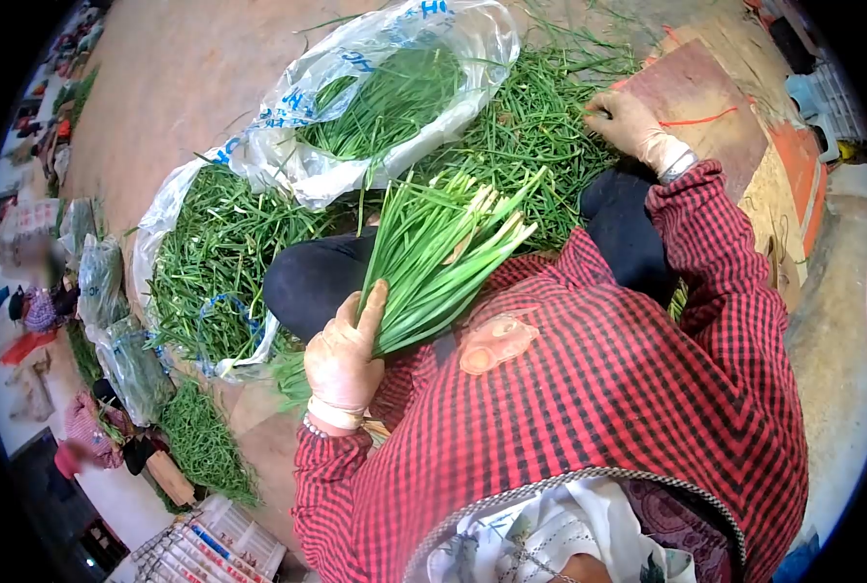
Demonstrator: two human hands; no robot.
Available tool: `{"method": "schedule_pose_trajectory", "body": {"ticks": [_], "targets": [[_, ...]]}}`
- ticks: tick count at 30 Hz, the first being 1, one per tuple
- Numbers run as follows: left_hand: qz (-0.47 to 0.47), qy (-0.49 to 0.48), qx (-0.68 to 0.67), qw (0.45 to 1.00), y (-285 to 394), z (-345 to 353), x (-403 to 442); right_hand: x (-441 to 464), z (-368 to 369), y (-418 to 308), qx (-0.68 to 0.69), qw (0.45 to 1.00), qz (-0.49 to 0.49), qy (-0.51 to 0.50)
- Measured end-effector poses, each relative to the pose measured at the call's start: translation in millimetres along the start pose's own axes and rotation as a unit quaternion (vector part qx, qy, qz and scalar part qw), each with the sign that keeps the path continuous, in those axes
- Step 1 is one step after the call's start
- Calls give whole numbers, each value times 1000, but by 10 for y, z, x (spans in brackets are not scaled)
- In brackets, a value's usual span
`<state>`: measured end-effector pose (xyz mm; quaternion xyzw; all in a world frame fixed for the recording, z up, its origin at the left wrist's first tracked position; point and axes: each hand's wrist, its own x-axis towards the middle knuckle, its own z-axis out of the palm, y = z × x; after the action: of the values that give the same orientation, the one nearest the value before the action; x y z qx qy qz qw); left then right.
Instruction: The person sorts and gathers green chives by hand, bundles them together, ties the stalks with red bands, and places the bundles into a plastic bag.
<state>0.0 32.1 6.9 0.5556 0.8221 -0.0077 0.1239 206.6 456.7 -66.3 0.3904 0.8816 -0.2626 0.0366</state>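
My left hand [344,361], in a pale glove, is wrapped round the lower leafy part of a bunch of garlic chives [443,262]. The bunch slants up and right across my lap, its pale cut ends at the upper right. My right hand [632,124], gloved too, is at the right edge of a loose heap of chives [540,126], beside a reddish-brown board [696,107]. Its fingers are curled in; whatever they hold, if anything, cannot be made out. A red string [700,120] lies on the board near that hand.
Ahead, an open clear plastic bag [399,170] with blue print holds chives. Another heap of chives [205,253] lies on plastic at my left. Farther left are filled bags [127,360], a chive pile [203,437], white crates [210,544] and other people [93,432].
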Motion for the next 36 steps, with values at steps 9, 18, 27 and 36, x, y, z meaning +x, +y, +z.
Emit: {"method": "schedule_pose_trajectory", "body": {"ticks": [9, 18, 27, 36], "targets": [[45, -16, 55, 997, 127, -71, 94, -393, 254, -1546, -108, 947, -182, -243], [88, 31, 30, 995, 38, 110, -25, -544, 498, -1088, 22, 948, -282, -147], [95, 35, 12, 995, 44, 92, -47, -340, 272, -542, -141, 968, -209, -13], [114, 107, 29, 987, -19, 159, -89, -406, 299, -1018, 215, 932, -152, -251]]}}
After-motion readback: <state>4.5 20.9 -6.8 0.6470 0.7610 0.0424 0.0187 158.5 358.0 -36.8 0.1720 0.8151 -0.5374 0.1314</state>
